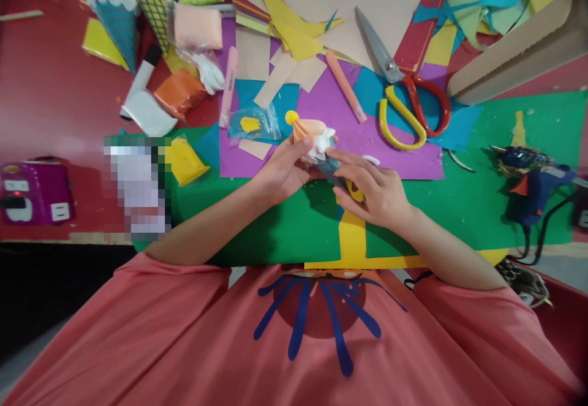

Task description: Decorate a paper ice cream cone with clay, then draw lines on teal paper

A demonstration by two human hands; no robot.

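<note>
Both my hands hold a small paper ice-cream cone [316, 142] over the purple sheet [395, 155]. The cone has a blue checked body, white clay trim, a peach top and a yellow ball at its tip. My left hand [280, 173] wraps around the cone's top from the left, fingers closed on it. My right hand [374, 191] pinches the blue cone end from the right. A small white clay piece [371, 160] lies by my right fingers.
Red-and-yellow scissors [408, 100] lie to the upper right. A blue glue gun [533, 185] rests at the right on green paper [459, 210]. Clay bags [184, 93], finished paper cones [117, 20], a pink stick [345, 84] and paper scraps crowd the back. A purple power strip [34, 191] sits far left.
</note>
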